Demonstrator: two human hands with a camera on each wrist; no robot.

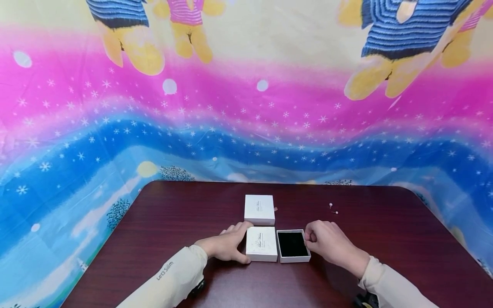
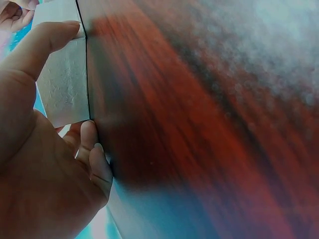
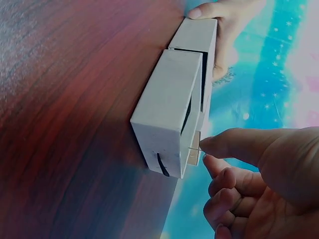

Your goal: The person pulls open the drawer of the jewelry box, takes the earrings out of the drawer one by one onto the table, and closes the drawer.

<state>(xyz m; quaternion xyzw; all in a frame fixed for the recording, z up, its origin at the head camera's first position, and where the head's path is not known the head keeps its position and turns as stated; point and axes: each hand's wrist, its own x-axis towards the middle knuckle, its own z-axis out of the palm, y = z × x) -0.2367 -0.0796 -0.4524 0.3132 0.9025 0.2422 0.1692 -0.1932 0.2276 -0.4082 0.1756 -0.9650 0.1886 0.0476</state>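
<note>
My left hand (image 1: pixel 230 244) holds a white box-shaped piece (image 1: pixel 262 246) with printed lettering, thumb at its near corner and fingers along the far side. I cannot tell whether this piece is a lid or a closed box. Right beside it stands an open white box (image 1: pixel 294 259) with a black insert (image 1: pixel 292 244). Over that box's right edge is my right hand (image 1: pixel 332 241). Between its thumb and index finger it pinches a thin pin-like piece (image 3: pixel 194 149), which points toward the box. Its other end is hidden by the fingers.
Behind the held piece sits another white box (image 1: pixel 259 208), with a small tab (image 1: pixel 275 209) at its right side. Two small pins with pale round heads (image 1: pixel 331 205) lie at the back right of the dark wooden table (image 1: pixel 185 209). A patterned cloth (image 1: pixel 246 128) hangs behind.
</note>
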